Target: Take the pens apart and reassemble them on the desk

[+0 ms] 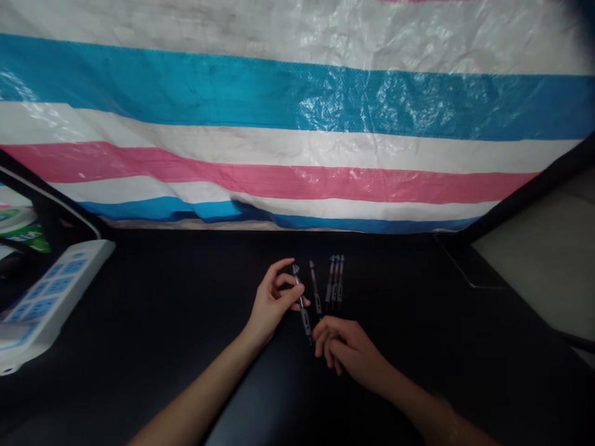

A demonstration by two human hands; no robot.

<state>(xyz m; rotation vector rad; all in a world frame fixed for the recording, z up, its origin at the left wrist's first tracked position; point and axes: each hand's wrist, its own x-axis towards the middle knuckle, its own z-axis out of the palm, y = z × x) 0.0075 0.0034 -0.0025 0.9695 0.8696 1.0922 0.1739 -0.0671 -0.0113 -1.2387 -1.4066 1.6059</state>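
Note:
My left hand [270, 305] pinches a slim pen [305, 321] between thumb and fingers. The pen has a clear upper barrel and a dark grey grip, and its tip slants down toward me. Beside that tip is my right hand [349, 352], fingers curled inward; whether anything small is in them is hidden. Another pen [317, 300] of the same look lies just right of the held one. Three more pens [333, 291] rest side by side a little farther right, beyond my right hand.
A black table [186, 347] stretches under both hands. At the left stands a white power strip [86, 260] with blue sockets, near a green-and-white container [23, 226]. Behind the table hangs a striped plastic sheet [297, 148]. Black frame bars [520, 192] rise at both sides.

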